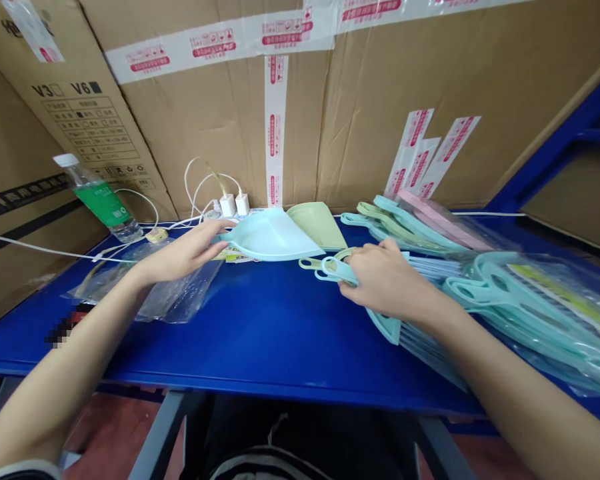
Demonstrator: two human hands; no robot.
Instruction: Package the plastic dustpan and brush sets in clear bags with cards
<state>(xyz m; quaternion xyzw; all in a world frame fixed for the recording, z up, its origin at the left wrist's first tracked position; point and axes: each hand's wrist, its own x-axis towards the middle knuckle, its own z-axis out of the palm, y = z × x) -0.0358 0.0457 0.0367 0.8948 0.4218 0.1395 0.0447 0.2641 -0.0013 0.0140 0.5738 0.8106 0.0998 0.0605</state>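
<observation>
My left hand [193, 250] is closed around the handle end of a light-blue dustpan [275, 235], which lies near the back of the blue table. A pale green dustpan [319, 223] sits just behind it, partly covered. On the right, the fingers of my right hand [380, 275] are wrapped over the handles of hand brushes [334, 268], whose looped green and light-blue ends stick out to the left. Pale blue bristles [433, 267] show beyond that hand, and more lie under my right forearm. How many handles it grips is hidden.
Bagged light-blue brushes or dustpans [530, 300] are piled at the right. Green, blue and pink pieces [420, 217] lie behind. Clear plastic bags [175, 290], white chargers [234, 205] with cables and a water bottle [100, 200] occupy the left. Cardboard boxes [220, 113] wall the back.
</observation>
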